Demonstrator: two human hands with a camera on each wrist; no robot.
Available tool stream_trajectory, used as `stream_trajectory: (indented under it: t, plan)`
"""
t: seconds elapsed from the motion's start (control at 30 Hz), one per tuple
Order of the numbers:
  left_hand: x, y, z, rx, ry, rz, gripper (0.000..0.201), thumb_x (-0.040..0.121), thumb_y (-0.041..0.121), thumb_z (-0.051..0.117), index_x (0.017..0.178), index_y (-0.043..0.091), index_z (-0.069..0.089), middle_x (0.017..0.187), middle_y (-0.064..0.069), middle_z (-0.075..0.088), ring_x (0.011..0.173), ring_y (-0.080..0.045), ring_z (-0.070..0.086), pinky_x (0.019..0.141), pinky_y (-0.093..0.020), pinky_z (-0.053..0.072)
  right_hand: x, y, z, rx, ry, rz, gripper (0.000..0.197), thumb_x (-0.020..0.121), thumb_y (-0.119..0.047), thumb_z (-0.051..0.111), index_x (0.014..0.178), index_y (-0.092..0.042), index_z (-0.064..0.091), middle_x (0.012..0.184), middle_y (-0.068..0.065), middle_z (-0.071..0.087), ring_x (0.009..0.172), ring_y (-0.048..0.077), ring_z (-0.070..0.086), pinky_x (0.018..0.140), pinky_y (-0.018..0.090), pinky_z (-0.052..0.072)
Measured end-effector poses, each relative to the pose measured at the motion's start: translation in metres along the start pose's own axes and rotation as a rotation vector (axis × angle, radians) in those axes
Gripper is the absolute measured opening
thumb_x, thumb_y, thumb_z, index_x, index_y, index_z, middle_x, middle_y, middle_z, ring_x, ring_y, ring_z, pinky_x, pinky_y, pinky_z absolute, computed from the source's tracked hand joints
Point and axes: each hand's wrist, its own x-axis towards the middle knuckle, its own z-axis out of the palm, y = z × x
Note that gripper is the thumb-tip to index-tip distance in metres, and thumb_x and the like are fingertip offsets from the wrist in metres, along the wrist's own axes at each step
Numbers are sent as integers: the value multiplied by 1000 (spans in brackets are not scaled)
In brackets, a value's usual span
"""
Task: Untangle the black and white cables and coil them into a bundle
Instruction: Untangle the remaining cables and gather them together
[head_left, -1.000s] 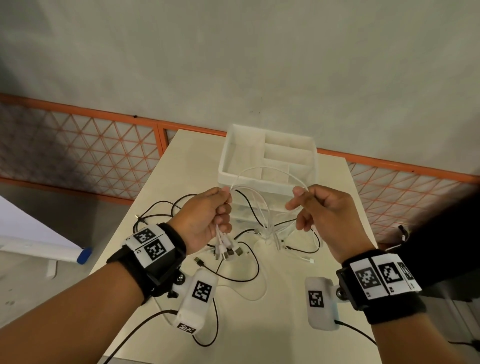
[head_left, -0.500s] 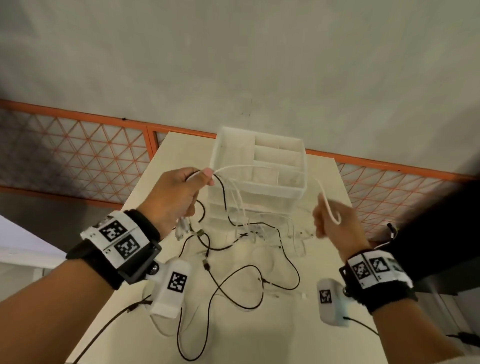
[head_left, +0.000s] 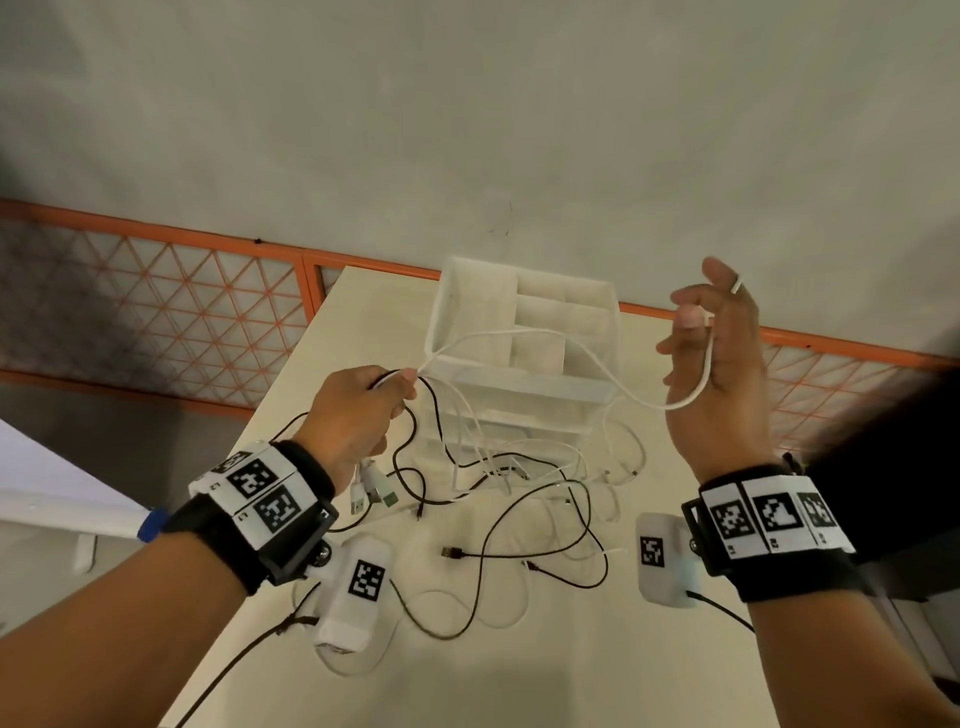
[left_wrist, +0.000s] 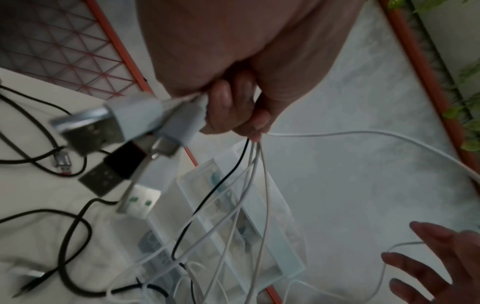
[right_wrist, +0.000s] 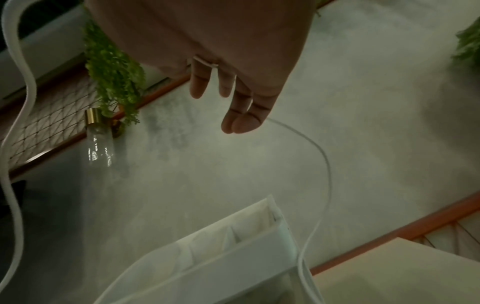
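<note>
The right hand (right_wrist: 207, 51) fills the top of the frame, fingers (right_wrist: 244, 115) straight and pointing down. A thin white cable (right_wrist: 327, 164) crosses the base of the fingers, then arcs from behind the fingertips down the right to the white divided box (right_wrist: 259, 242) at the bottom. At left: a thick white cord (right_wrist: 15, 144), green fern fronds (right_wrist: 114, 72), a glass bottle (right_wrist: 100, 142) (gold cap).

Head view evenly lit with bent edges; both wrist views dim, grainy, motion-blurred.
</note>
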Motion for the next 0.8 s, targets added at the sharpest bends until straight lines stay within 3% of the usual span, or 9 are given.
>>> stream_trajectory:
  t: [0.17,0.27,0.33,0.43,0.5,0.57,0.63,0.7,0.8]
  plan:
    - [-3,-3,-2,2,15,2,34,91,34,67,66,12,58,58,-1,33,45,-15,25,44,-24,26,-3,19,-1,-112,-31,69,26,106,-45,36,115,-29,55,150,-8,42,106,32,64,79,46,54]
    - [-7,0,2,-9,-55,-31,36,87,34,72,59,17,58,53,0,27,41,-15,23,42,-23,24,-8,6,1,-30,-108,152,31,106,-49,33,105,-36,62,121,-8,66,86,20,66,73,47,54]
    - [-10,3,13,-89,-103,-69,28,90,32,69,74,10,66,52,1,26,41,-14,22,41,-21,22,-9,-17,8,31,-177,128,41,106,-49,30,104,-32,67,105,-4,72,84,20,66,76,42,54]
    - [-15,8,35,-167,-156,-54,25,96,28,61,83,8,65,54,-1,50,37,-11,26,40,-20,24,-10,-50,20,184,-246,83,45,107,-39,28,104,-20,69,106,-5,74,87,19,64,77,21,47]
    - [-20,11,53,-177,-241,-17,21,99,24,54,86,12,65,79,-10,74,34,-8,30,40,-21,28,-7,-68,26,276,-265,82,46,107,-37,27,106,-17,69,107,-3,75,90,22,65,78,21,46]
    - [-24,10,71,-154,-329,18,21,100,25,53,84,20,65,96,-15,76,34,-9,31,39,-23,30,-3,-81,30,319,-276,57,46,108,-37,25,108,-20,68,110,-3,75,94,22,66,81,27,47]
    - [-27,3,87,-100,-383,35,20,101,29,50,94,17,64,80,-21,69,34,-10,30,38,-24,30,2,-89,32,320,-268,15,44,109,-35,24,110,-24,67,113,-4,73,97,18,66,82,26,48]
    - [-29,-4,94,-8,-379,9,23,101,31,48,105,11,60,58,-8,49,34,-10,31,38,-26,32,6,-89,29,286,-232,-3,41,110,-31,27,116,-21,66,106,-4,70,94,4,65,77,13,47]
    - [-23,-13,80,80,-311,-70,21,101,34,48,101,14,53,56,1,42,37,-9,34,41,-25,35,8,-58,17,80,-151,38,38,110,-37,30,115,-24,65,95,-15,67,89,-7,63,71,6,44]
